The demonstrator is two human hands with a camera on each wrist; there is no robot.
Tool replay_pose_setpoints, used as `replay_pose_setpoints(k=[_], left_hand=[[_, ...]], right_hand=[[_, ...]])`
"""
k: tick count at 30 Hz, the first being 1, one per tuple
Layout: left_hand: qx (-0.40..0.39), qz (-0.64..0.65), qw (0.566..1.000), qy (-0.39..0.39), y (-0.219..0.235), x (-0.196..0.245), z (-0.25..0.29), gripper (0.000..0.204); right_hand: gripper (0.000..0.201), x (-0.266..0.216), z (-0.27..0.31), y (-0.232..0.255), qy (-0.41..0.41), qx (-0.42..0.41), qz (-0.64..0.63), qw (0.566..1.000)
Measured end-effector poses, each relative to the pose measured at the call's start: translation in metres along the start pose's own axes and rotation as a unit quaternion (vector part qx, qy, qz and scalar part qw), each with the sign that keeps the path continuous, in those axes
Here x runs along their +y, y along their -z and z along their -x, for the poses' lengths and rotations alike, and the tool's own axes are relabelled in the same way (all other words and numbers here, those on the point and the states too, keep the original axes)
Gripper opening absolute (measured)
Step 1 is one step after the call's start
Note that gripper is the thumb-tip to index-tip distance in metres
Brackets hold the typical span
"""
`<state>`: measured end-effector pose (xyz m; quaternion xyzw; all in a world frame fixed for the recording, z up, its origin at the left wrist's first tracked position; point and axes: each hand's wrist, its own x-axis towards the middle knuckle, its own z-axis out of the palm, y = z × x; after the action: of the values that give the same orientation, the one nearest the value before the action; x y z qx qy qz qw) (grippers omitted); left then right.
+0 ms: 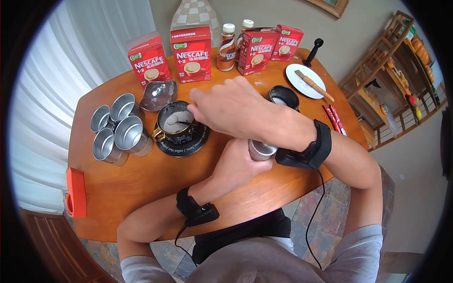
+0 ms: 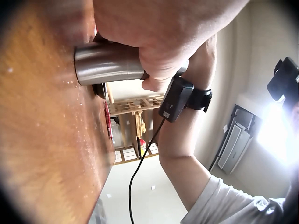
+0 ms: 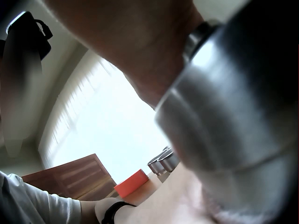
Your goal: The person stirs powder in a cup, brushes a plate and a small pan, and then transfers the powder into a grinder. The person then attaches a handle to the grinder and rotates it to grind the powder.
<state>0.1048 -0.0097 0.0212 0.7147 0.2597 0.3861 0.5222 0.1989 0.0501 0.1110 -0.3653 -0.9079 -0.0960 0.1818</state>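
My left hand [image 1: 238,162] grips a metal cup [image 1: 262,151], fingers curled round it; the left wrist view shows this cup [image 2: 110,64] on the table beneath the left hand [image 2: 163,32]. Above and forward of it, my right hand [image 1: 236,106] is palm down, crossing over, its fingertips hidden. Just left of the right hand is a black mug [image 1: 166,113] on a black saucer [image 1: 184,150], with white powder [image 1: 178,118] and a spoon [image 1: 183,123] inside. Whether the right hand holds anything is hidden. Metal [image 3: 224,116] fills much of the right wrist view.
Several metal cups [image 1: 129,134] and a clear bowl [image 1: 159,95] stand left. Red coffee boxes [image 1: 192,59] and bottles [image 1: 227,52] line the back. A black bowl [image 1: 289,94], white plate [image 1: 295,78] with brush [image 1: 314,86], and red sachets [image 1: 335,119] lie right. An orange object [image 1: 77,193] is front left.
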Motion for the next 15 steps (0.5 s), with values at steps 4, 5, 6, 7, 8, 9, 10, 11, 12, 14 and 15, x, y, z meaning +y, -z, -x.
replay_pose_setpoints(k=[4, 5, 6, 7, 8, 9, 10, 11, 12, 14, 15], left_hand=[[0.017, -0.004, 0.999, 0.033, -0.002, 0.004, 0.001, 0.051], [0.024, -0.002, 0.999, 0.035, -0.003, 0.005, 0.001, 0.052], [0.023, -0.005, 0.999, 0.033, -0.003, 0.005, 0.001, 0.053], [0.022, -0.008, 0.999, 0.032, -0.002, 0.004, 0.001, 0.054], [0.021, -0.011, 0.999, 0.031, -0.002, 0.004, 0.001, 0.055], [0.020, -0.013, 0.999, 0.031, -0.002, 0.004, 0.001, 0.055], [0.019, -0.015, 0.999, 0.032, -0.002, 0.005, 0.001, 0.055], [0.018, -0.017, 0.999, 0.033, -0.002, 0.005, 0.001, 0.054], [0.016, -0.016, 0.999, 0.033, -0.002, 0.005, 0.001, 0.054], [0.015, -0.013, 0.999, 0.032, -0.001, 0.004, 0.001, 0.054], [0.013, -0.011, 0.999, 0.037, -0.002, 0.004, 0.001, 0.054]], right_hand=[[0.028, 0.015, 0.004, 0.001, -0.019, -0.001, 0.016, 1.000], [0.029, 0.018, 0.006, 0.003, -0.027, -0.005, 0.020, 0.999], [0.027, 0.020, 0.007, 0.005, -0.028, -0.004, 0.009, 1.000], [0.026, 0.022, 0.009, 0.007, -0.030, -0.004, -0.003, 1.000], [0.026, 0.022, 0.010, 0.007, -0.031, -0.004, -0.016, 0.999], [0.026, 0.023, 0.010, 0.007, -0.028, 0.002, -0.013, 1.000], [0.025, 0.023, 0.011, 0.006, -0.024, 0.009, -0.011, 1.000], [0.025, 0.023, 0.011, 0.006, -0.022, 0.015, -0.008, 1.000], [0.026, 0.023, 0.012, 0.007, -0.028, 0.010, 0.000, 1.000], [0.030, 0.024, 0.011, 0.008, -0.040, 0.001, 0.017, 0.999], [0.030, 0.025, 0.011, 0.008, -0.045, 0.001, 0.015, 0.999]])
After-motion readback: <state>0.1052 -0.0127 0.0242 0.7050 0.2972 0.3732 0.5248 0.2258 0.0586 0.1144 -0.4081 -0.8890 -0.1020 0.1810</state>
